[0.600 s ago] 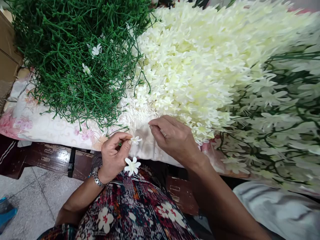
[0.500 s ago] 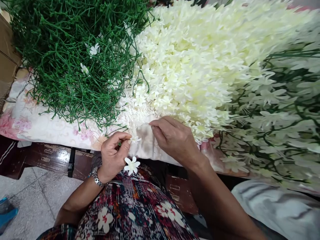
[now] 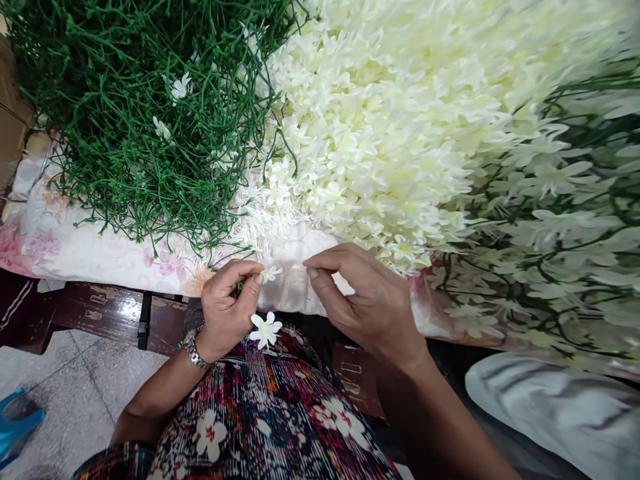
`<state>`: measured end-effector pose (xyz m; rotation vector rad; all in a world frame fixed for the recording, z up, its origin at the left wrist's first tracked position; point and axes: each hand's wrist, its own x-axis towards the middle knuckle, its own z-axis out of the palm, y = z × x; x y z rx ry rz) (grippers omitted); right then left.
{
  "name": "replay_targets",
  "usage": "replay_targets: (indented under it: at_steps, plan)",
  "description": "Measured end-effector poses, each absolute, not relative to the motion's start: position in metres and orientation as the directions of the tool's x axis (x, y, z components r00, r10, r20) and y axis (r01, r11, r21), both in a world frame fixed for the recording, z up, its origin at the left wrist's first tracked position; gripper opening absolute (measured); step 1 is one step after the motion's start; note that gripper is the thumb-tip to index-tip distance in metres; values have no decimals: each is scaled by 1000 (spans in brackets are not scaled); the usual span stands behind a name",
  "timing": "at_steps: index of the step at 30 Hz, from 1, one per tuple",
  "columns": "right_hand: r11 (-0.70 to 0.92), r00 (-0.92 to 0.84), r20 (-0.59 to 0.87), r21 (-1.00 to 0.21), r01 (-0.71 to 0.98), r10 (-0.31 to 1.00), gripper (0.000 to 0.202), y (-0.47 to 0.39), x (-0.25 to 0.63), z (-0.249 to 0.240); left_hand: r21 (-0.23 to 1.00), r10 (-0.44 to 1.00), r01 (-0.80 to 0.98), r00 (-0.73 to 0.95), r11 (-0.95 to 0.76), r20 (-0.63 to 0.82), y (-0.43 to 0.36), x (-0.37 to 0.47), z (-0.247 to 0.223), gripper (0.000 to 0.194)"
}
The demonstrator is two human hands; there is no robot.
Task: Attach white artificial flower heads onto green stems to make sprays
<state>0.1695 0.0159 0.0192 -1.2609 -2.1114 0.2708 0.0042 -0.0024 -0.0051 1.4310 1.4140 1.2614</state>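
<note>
Your L hand [image 3: 227,303] is pinched on a small white flower [image 3: 271,274] by the bench's [image 3: 115,247] near edge, 2nd flower [image 3: 266,329] just below. R hand [image 3: 367,300]: fingertips together, can't tell if on anything. Flower prob. v. light, petals soft, bend easily; best gripped at base/stem.

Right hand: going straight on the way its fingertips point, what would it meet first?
Probably the upper white flower, pinched by the left hand; the right hand might instead pass above it, as depth is unclear.
</note>
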Motion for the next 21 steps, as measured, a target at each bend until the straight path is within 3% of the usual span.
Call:
replay_targets:
  at_steps: [12,21]
  plan:
    - [522,-271,525,-418,743,807,7,6,143,7,918,960,319,-72,-235,271,-4,10,-2,10]
    - [489,-160,523,-583,649,837,11,0,139,5,783,865,389,83,-485,495,-7,7,-7,20]
